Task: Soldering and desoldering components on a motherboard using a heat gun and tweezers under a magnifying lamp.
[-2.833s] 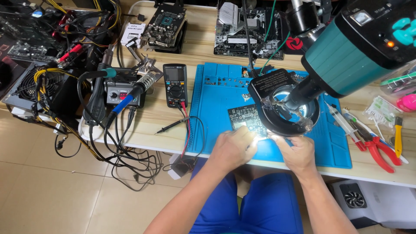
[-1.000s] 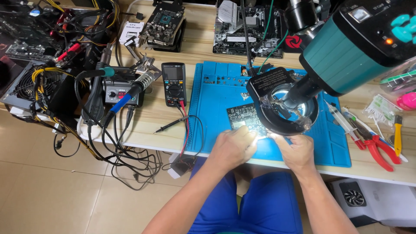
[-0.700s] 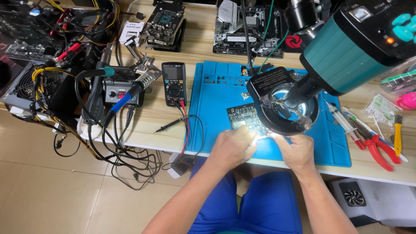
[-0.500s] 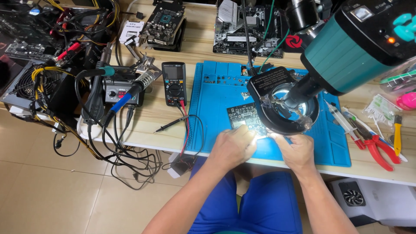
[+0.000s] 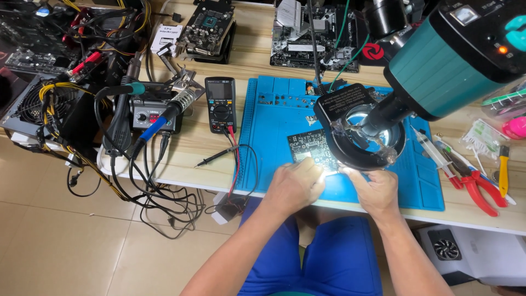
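A dark circuit board lies on the blue work mat, partly under the ring light of a teal microscope. My left hand rests at the board's near edge, fingers curled on it. My right hand sits just below the ring light, fingers bent toward the bright lit spot between both hands. Whether either hand pinches a small tool is hidden by the glare.
A black multimeter with probe leads lies left of the mat. A soldering station and tangled cables fill the left side. Red pliers, a syringe and a yellow tool lie at right. More boards sit at the back.
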